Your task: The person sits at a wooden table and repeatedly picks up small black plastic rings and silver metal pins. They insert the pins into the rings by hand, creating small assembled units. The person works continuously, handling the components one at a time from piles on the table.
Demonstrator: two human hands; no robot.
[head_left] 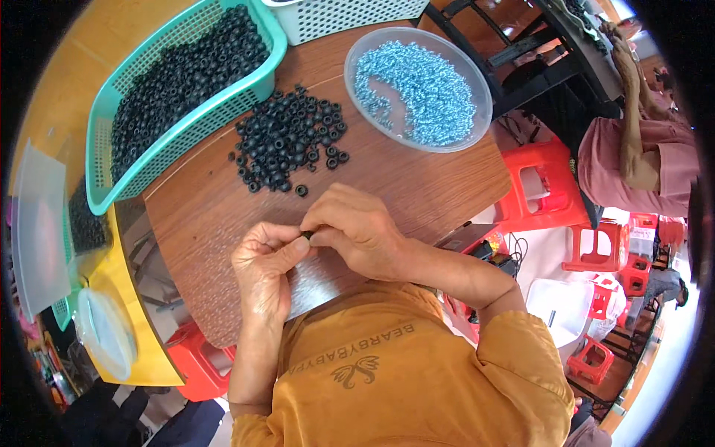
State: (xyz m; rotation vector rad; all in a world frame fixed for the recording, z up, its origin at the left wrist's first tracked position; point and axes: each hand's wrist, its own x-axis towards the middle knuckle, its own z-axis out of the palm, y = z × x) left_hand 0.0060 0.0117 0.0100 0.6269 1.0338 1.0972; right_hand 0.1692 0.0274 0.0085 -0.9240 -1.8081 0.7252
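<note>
My left hand point(267, 267) and my right hand point(359, 229) meet above the near part of the brown table. Between their thumbs and fingertips they pinch a small black part point(307, 234), mostly covered by the fingers. It resembles the loose pieces beyond my hands, a pile of small black ring-shaped parts point(287, 141) with round holes. Farther right, a clear round plastic bowl point(485, 112) holds a heap of tiny shiny light-blue pieces point(428, 86). I cannot make out whether a blue piece is also in my fingers.
A turquoise perforated basket point(190, 132) full of black parts stands at the far left. Behind the bowl is a white basket point(357, 18). Red plastic stools point(544, 186) stand to the right, where another person point(633, 156) sits. A yellow table point(141, 313) adjoins on the left.
</note>
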